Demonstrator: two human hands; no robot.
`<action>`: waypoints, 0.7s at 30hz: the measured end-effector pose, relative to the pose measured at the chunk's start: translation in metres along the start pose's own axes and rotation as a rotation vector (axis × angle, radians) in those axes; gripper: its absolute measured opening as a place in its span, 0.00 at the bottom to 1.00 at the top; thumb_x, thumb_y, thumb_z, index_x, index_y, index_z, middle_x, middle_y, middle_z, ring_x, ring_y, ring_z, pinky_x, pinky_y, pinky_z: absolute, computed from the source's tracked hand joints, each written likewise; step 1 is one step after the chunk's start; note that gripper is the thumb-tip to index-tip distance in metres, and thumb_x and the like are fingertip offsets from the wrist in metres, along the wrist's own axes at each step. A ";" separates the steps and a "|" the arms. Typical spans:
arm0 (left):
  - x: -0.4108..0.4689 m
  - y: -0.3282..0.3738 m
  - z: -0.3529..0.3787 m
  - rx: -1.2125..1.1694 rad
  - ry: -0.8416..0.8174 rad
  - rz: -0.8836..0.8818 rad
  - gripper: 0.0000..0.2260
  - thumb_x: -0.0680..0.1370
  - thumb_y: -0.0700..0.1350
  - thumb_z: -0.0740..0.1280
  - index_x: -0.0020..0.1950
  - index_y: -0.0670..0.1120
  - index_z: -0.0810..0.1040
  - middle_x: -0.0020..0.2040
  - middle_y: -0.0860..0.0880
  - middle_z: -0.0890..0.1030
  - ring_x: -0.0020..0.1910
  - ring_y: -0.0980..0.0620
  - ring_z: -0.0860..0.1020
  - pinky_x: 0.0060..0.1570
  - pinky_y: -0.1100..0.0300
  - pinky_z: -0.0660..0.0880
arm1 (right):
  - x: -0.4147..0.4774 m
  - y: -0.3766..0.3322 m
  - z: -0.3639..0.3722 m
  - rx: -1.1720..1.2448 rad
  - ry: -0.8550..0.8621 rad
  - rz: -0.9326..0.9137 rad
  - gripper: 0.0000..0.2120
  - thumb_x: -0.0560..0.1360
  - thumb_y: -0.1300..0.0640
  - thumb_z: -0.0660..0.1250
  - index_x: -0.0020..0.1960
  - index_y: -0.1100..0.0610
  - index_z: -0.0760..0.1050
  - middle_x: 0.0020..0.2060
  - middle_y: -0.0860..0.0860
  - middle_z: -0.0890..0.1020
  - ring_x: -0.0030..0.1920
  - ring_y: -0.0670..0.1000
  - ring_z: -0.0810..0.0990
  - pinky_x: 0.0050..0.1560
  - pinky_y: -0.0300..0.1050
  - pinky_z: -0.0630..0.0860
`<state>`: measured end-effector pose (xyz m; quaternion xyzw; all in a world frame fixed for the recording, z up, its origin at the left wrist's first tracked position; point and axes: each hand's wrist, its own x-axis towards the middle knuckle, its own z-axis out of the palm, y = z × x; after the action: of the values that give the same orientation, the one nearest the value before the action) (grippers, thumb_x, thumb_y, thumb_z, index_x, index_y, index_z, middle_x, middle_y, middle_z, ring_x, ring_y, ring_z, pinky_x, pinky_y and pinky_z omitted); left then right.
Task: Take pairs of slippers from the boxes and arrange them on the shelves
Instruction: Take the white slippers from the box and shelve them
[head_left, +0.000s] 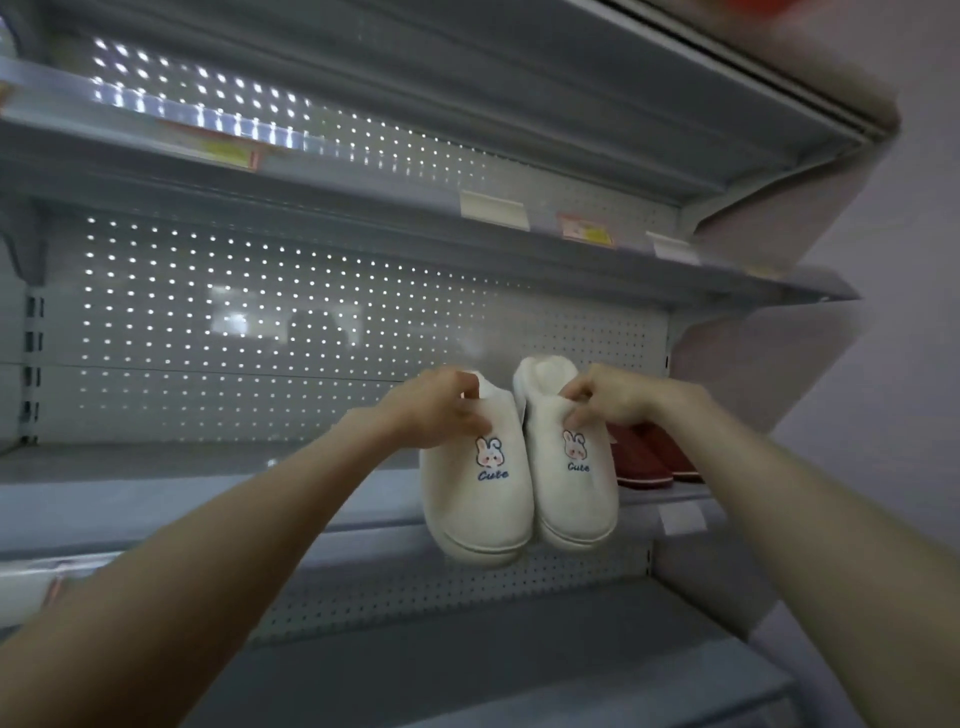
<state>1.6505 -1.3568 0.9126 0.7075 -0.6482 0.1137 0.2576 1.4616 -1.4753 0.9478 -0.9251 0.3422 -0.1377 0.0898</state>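
Grey shelf (208, 499) at mid-height, white bunny slippers (478, 509) hanging toes-down at its front edge — left hand (436, 410) and right hand (613, 400) each with a pinching grip on one collar — red slippers (649, 462) parked just beside.

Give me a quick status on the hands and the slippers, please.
Left hand pinches left bunny slipper, right hand right bunny slipper. Both hang toes down at shelf edge. Red slippers on shelf, just right.
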 end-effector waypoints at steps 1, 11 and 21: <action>0.009 -0.001 0.003 -0.003 0.000 -0.013 0.12 0.73 0.53 0.69 0.48 0.47 0.72 0.47 0.49 0.74 0.47 0.47 0.73 0.47 0.54 0.73 | 0.009 0.005 -0.002 -0.013 -0.003 0.000 0.11 0.74 0.61 0.69 0.42 0.44 0.78 0.47 0.48 0.81 0.52 0.51 0.80 0.59 0.50 0.75; 0.102 0.003 0.064 0.040 -0.038 -0.150 0.12 0.75 0.51 0.67 0.52 0.45 0.73 0.47 0.46 0.75 0.46 0.48 0.72 0.43 0.59 0.67 | 0.091 0.079 -0.010 -0.062 -0.120 -0.069 0.12 0.76 0.60 0.67 0.59 0.54 0.77 0.51 0.48 0.78 0.50 0.48 0.77 0.52 0.43 0.72; 0.124 -0.015 0.097 0.070 -0.125 -0.223 0.16 0.76 0.50 0.67 0.57 0.41 0.74 0.51 0.43 0.76 0.46 0.48 0.72 0.43 0.61 0.65 | 0.144 0.101 0.017 -0.097 -0.158 -0.111 0.17 0.76 0.58 0.67 0.64 0.56 0.75 0.61 0.51 0.78 0.57 0.50 0.76 0.56 0.42 0.70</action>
<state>1.6653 -1.5125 0.8885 0.7894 -0.5760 0.0625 0.2030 1.5100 -1.6444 0.9326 -0.9539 0.2886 -0.0523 0.0637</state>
